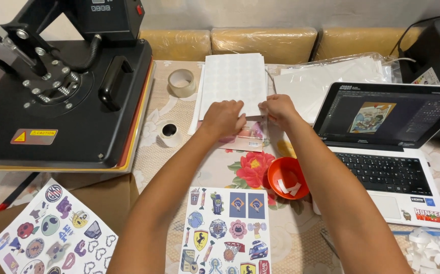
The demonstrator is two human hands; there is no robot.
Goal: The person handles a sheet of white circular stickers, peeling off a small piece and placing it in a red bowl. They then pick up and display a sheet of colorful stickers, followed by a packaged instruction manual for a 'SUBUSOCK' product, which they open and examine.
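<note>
— Right, holding what, exactly?

— Both hands closed on the near edge of a white sheet stack (pixel 234 83), embossed with rows of circles. Left hand (pixel 223 117) pinching the lower left edge, right hand (pixel 278 109) curled onto the lower right corner. Fingertips mostly hidden under the knuckles.

— And lying where?

— Flat on the flowered tabletop (pixel 220 167), far middle, over a pinkish printed card (pixel 248 139) peeking out beneath the hands.

— Handling?

— Probably light, thin, floppy; likely to bend or slide apart if lifted by 1 corner. Best taken at 2 points along an edge, as now.

— Around it?

— Tape roll (pixel 181 82) just left, smaller roll (pixel 169 130) nearer. Black heat press (pixel 67 86) far left. Open laptop (pixel 387 137) on the right, clear plastic sleeves (pixel 331 76) behind it. Red bowl (pixel 288 177) holding white scraps beside the right forearm. 2 printed sticker sheets nearest the body: middle sticker sheet (pixel 227 231), left sticker sheet (pixel 52 233). White paper offcuts (pixel 433 248) at the lower right.
</note>
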